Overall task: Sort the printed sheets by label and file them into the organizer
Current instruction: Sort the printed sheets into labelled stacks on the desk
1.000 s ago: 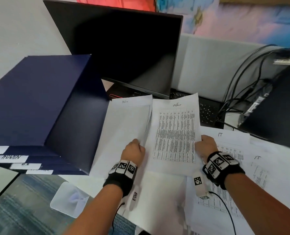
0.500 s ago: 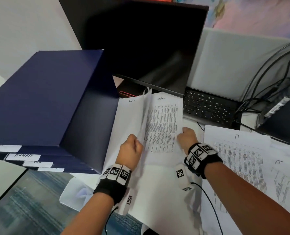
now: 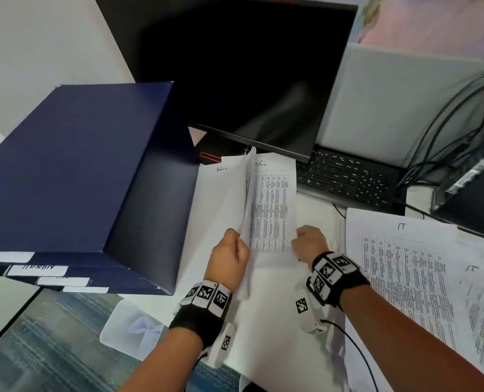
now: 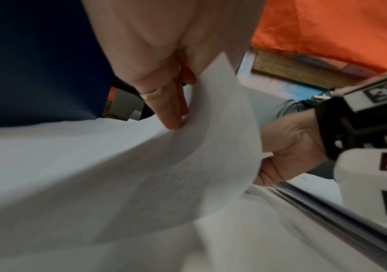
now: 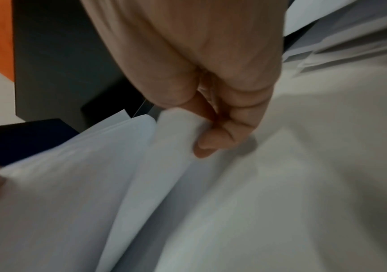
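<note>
Your left hand [image 3: 229, 257] is curled around the lower edge of a small sheaf of Admin sheets [image 3: 221, 199], fingers [image 4: 171, 112] pinching the paper where it bends upward. Your right hand [image 3: 310, 241] pinches the lower right corner of a printed table sheet [image 3: 274, 205], also headed Admin, thumb and curled fingers closed on the corner. The two bundles meet along a raised fold between your hands, like an open book, lying over loose white paper on the desk.

Just left of the sheaf stands the dark blue organizer [image 3: 73, 176], touching or nearly touching the paper's edge; white label strips [image 3: 38, 270] line its front, one reading ADMIN. To the right, well apart from your hands, lie the IT sheets [image 3: 402, 267], overlapping each other. Behind the papers sit a black keyboard [image 3: 348, 179] and a dark monitor [image 3: 249, 75], with cables [image 3: 444, 131] at the far right.
</note>
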Demonstrator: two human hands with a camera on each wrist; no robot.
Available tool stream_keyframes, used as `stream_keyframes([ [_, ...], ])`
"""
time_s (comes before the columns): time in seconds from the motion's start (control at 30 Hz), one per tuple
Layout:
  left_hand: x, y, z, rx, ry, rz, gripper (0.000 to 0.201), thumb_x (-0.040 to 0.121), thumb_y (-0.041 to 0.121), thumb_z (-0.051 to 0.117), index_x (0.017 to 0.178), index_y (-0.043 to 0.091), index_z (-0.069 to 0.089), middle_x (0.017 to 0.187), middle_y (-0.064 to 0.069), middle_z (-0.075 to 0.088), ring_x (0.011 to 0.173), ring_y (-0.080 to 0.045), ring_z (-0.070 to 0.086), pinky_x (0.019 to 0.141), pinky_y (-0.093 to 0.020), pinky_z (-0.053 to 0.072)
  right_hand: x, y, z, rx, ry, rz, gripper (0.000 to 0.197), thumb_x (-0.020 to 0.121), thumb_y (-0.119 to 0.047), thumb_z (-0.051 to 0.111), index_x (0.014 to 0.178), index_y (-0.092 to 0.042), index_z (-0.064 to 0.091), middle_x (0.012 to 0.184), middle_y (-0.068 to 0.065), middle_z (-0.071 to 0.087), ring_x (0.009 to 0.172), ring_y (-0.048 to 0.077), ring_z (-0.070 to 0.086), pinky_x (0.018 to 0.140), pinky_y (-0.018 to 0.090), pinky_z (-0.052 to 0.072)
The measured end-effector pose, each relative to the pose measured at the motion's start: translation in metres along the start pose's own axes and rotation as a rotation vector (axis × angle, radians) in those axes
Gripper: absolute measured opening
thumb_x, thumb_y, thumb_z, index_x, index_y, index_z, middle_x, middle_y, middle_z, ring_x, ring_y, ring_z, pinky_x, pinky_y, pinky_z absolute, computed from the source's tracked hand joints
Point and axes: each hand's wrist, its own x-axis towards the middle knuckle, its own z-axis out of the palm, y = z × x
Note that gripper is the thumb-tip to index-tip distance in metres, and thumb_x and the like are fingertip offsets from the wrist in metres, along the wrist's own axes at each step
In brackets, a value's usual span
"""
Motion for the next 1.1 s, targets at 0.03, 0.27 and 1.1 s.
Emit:
stream_keyframes([
  [0.03, 0.000, 0.001, -0.001, 0.008, -0.009, 0.019, 0.014, 0.097, 0.014, 0.038, 0.084, 0.010, 0.037, 0.058, 0.004, 0.041, 0.057, -0.022, 0.043, 0.055, -0.028, 0.029, 0.000, -0.004, 0.002, -0.004, -0.026, -0.016, 0.020, 0.079, 0.009, 0.043, 0.085, 0.002, 0.060, 0.089, 0.014, 0.057, 0.085, 0.030, 0.059, 0.076, 0.038, 0.052],
  [0.27, 0.007, 0.000, 0.008, 0.076, -0.098, 0.030, 0.011, 0.097, 0.017, 0.037, 0.090, 0.009, 0.041, 0.075, -0.014, 0.057, 0.067, -0.030, 0.052, 0.061, -0.032, 0.039, -0.005, -0.021, 0.017, 0.150, -0.126, -0.047, 0.018, 0.084, 0.005, 0.049, 0.083, -0.008, 0.062, 0.084, 0.011, 0.065, 0.085, 0.033, 0.066, 0.079, 0.042, 0.058],
  [1.1, -0.032, 0.103, 0.128, 0.077, -0.499, -0.012, 0.031, 0.094, 0.031, 0.051, 0.116, 0.010, 0.050, 0.112, -0.008, 0.059, 0.104, -0.024, 0.056, 0.081, -0.023, 0.039, -0.048, 0.178, -0.188, -0.161, 0.353, 0.336, 0.054, 0.082, -0.015, 0.053, 0.135, -0.014, 0.043, 0.132, 0.017, 0.048, 0.120, 0.033, 0.046, 0.099, 0.040, 0.040],
])
